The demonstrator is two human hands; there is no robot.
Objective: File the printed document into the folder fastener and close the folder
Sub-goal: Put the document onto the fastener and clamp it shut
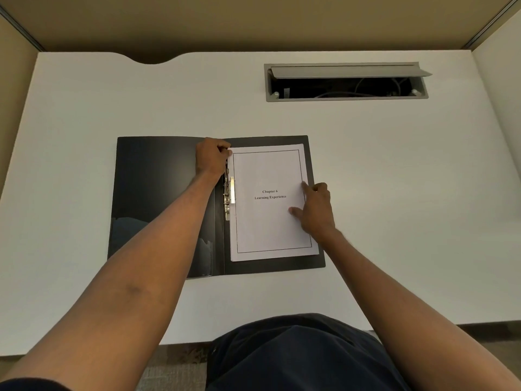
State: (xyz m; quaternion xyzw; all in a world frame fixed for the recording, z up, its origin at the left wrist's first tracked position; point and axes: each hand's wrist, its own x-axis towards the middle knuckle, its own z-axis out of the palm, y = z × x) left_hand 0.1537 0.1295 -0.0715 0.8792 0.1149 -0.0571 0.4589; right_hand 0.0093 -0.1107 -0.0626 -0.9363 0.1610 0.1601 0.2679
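A black folder (158,193) lies open on the white desk. The printed document (267,221), titled "Chapter 6 Learning Experience", rests on the folder's right half. A metal fastener (229,197) runs along the spine at the document's left edge. My left hand (211,159) is at the document's top left corner, fingers curled at the upper end of the fastener; whether it grips anything is hidden. My right hand (317,210) presses flat on the document's right edge, thumb and forefinger spread on the paper.
The white desk (394,193) has an open grey cable tray (345,81) with wires inside at the back right. Beige partition walls surround the desk. My dark-clothed lap shows below the desk's front edge.
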